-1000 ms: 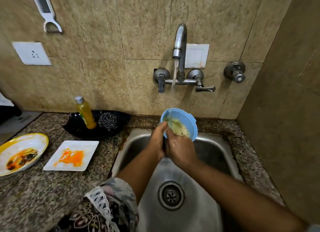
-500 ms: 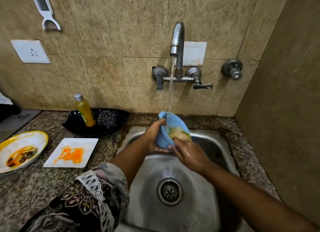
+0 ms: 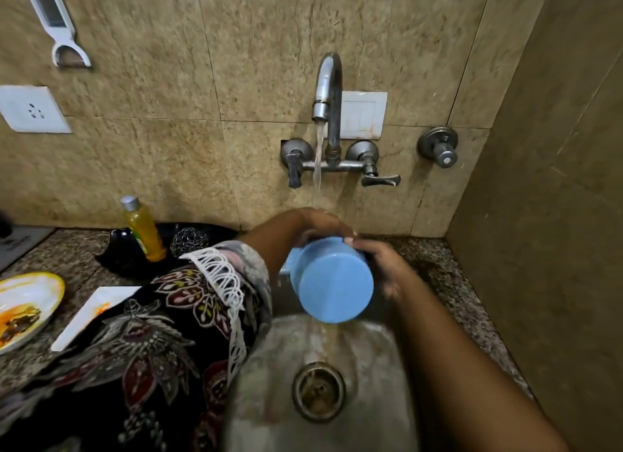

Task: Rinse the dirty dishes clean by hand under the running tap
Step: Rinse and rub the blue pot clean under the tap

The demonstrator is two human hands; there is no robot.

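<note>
A light blue plastic bowl (image 3: 332, 279) hangs over the steel sink (image 3: 269, 367), tipped so its flat underside faces me and its inside is hidden. My left hand (image 3: 320, 224) grips its far rim from above. My right hand (image 3: 384, 269) holds its right side. Water runs from the wall tap (image 3: 328, 91) down behind the bowl, and dirty water streams from the bowl's lower edge toward the drain (image 3: 318, 392). On the counter to the left lie a yellow-rimmed dirty plate (image 3: 30, 303) and a white square plate (image 3: 97, 308) with orange smears, partly covered by my patterned sleeve.
A yellow soap bottle (image 3: 143, 231) and a steel scrubber (image 3: 188, 242) sit in a black dish (image 3: 118, 256) behind the plates. A second valve (image 3: 440, 146) sticks out of the wall at right. The side wall stands close on the right of the sink.
The bowl has been turned over from mouth-up to bottom toward me, spilling its contents into the sink. My left hand shifted to the far rim, and my view moved closer over the sink.
</note>
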